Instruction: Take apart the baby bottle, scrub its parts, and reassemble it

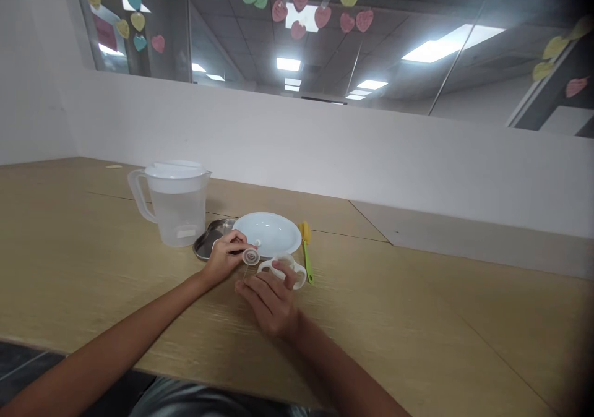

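The left hand pinches a ringed white disc above the worktop; the right hand pinches a thin rod by it. The disc is apart from the two-handled cup rightward; the sponge brush lies unheld farther right. How much is finished cannot be told.

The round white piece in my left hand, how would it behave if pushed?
The round white piece looks small, so it's probably light. Its circular outline suggests it could roll if stood on edge. Its crisp rim hints at stiffness.
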`<action>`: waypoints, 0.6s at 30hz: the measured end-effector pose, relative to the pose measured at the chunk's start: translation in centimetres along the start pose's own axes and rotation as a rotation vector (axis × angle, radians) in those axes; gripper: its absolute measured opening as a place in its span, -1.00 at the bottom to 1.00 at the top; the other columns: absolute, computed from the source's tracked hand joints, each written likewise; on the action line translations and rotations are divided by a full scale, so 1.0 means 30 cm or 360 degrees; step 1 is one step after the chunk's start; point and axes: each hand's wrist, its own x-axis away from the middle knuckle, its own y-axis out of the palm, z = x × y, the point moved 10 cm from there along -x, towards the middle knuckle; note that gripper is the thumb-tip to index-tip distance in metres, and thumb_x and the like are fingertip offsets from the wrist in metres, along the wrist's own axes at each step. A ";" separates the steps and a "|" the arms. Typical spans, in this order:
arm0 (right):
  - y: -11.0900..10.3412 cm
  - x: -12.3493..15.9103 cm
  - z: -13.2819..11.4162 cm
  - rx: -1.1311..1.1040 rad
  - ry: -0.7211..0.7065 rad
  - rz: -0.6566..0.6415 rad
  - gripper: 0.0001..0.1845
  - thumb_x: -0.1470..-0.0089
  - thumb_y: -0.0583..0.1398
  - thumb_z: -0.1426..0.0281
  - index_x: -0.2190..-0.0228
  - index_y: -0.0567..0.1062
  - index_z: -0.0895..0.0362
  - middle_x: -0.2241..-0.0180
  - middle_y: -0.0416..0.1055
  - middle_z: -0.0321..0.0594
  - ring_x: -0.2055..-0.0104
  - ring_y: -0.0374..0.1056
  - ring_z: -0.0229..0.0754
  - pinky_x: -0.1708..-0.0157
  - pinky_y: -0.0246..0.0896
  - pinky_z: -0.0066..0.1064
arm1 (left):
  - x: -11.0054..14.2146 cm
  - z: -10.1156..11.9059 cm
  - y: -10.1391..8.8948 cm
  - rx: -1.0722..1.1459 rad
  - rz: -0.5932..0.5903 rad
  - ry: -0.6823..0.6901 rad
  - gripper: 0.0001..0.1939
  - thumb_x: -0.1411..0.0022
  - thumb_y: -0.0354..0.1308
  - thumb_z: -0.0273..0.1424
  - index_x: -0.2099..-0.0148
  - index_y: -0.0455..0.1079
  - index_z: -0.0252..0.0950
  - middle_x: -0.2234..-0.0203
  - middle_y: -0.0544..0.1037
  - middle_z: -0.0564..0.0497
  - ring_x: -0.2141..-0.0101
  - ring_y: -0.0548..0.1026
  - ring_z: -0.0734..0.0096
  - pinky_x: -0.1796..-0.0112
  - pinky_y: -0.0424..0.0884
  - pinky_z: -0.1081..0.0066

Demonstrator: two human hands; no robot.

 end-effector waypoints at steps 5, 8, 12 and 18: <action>-0.025 -0.008 -0.022 -0.0037 -0.0026 0.0081 -0.86 -0.07 0.16 0.57 0.46 0.48 0.17 0.51 0.45 -0.38 0.42 0.29 -0.38 -0.04 0.04 -0.28 | -0.007 -0.008 -0.007 -0.0020 0.0036 0.0032 -0.87 -0.15 0.17 -0.36 0.29 0.55 -0.21 0.44 0.37 0.03 0.41 0.36 0.50 0.38 0.31 0.50; -0.030 -0.009 -0.038 -0.0068 -0.0056 0.0095 -0.83 -0.09 0.14 0.57 0.47 0.49 0.16 0.52 0.44 -0.38 0.42 0.29 -0.39 -0.05 0.03 -0.28 | -0.009 -0.019 -0.011 -0.0022 0.0045 0.0026 -0.86 -0.15 0.16 -0.35 0.29 0.55 -0.21 0.45 0.38 0.02 0.41 0.36 0.49 0.39 0.31 0.49; -0.039 -0.008 -0.037 -0.0070 -0.0059 0.0125 -0.87 -0.06 0.17 0.57 0.45 0.49 0.17 0.51 0.45 -0.37 0.41 0.28 -0.38 -0.05 0.03 -0.27 | -0.008 -0.030 -0.016 -0.0051 0.0054 -0.0022 -0.86 -0.15 0.17 -0.36 0.29 0.55 -0.22 0.44 0.39 0.02 0.41 0.37 0.49 0.37 0.31 0.49; -0.048 -0.009 -0.042 -0.0065 -0.0071 0.0114 -0.83 -0.07 0.16 0.55 0.49 0.48 0.10 0.51 0.44 -0.41 0.43 0.27 -0.39 -0.03 0.07 -0.28 | -0.006 -0.039 -0.017 -0.0078 0.0066 -0.0057 -0.86 -0.14 0.17 -0.36 0.29 0.55 -0.22 0.46 0.40 0.03 0.42 0.37 0.48 0.37 0.30 0.48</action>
